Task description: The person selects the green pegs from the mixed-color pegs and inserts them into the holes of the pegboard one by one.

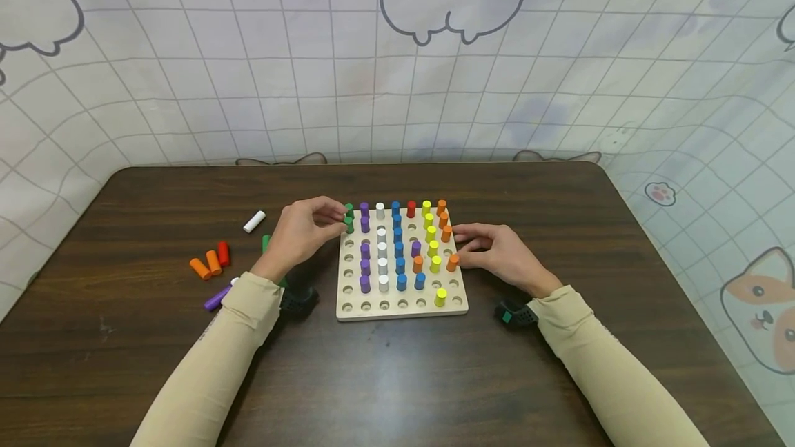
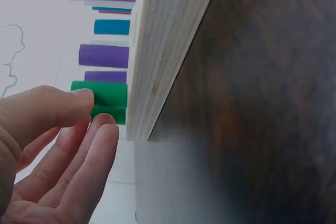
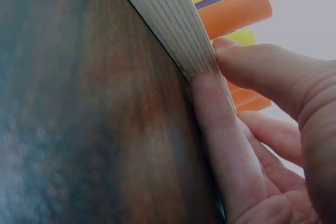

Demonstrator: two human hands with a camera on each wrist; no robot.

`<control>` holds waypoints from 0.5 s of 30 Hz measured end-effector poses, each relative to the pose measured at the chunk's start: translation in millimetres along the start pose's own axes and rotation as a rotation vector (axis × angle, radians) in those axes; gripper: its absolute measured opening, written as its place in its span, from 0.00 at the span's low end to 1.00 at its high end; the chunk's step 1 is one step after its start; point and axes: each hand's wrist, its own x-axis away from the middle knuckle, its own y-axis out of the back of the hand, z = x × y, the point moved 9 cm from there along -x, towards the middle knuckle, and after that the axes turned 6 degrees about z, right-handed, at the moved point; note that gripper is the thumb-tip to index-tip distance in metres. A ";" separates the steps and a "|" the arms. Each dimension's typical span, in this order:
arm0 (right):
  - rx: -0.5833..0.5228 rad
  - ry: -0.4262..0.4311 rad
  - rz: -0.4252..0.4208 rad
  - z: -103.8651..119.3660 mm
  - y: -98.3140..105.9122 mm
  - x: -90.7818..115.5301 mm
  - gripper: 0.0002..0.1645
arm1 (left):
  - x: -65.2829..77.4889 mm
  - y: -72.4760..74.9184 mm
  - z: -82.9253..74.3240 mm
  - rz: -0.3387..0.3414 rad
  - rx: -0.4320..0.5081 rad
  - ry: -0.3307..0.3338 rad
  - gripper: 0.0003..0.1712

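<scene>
- We see the left hand (image 1: 299, 232) at the board's far left corner, thumb and fingertips pinching a green peg (image 1: 349, 226), which stands upright.
- Second green peg (image 1: 349, 210) sits just behind it, same column.
- We have the right hand (image 1: 499, 254) at the opposite edge: thumb and fingers apart, relaxed, touching the side of the wooden board (image 1: 394, 310) near the orange column (image 1: 446, 233).
- Board lies flat mid-tabletop (image 1: 385, 378), between both hands.
- Left to right after green, we count a purple column (image 1: 365, 284), white column (image 1: 383, 266), blue column (image 1: 399, 250), then a mixed one, yellow column (image 1: 433, 248), orange at the far right.
- Mixed column, far to near: red peg (image 1: 410, 210), purple peg (image 1: 415, 248), orange peg (image 1: 418, 264), blue peg (image 1: 419, 281); bare holes between the red and purple ones.
- Nearest row: we spot one yellow peg (image 1: 441, 297).
- Loose pegs left of the board: white one (image 1: 254, 221), two orange ones (image 1: 207, 265), red one (image 1: 223, 254) beside them, purple one (image 1: 216, 298) near the left sleeve (image 1: 245, 323), green one (image 1: 265, 243) partly hidden by the left hand.
- We note black wrist devices (image 1: 299, 302) on both wrists.
- Behind: gridded backdrop (image 1: 298, 74) with cartoon animals.
</scene>
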 end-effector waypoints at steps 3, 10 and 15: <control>-0.002 -0.005 -0.003 0.3 0.1 0.5 0.36 | -0.4 5.4 0.5 -0.021 -0.012 0.001 0.11; 0.001 -0.022 -0.008 0.9 -0.4 0.2 0.36 | 1.5 14.9 3.2 -0.031 -0.036 0.015 0.12; 0.002 -0.016 -0.005 1.2 0.1 0.6 0.36 | 4.3 20.1 4.2 -0.022 -0.048 0.033 0.12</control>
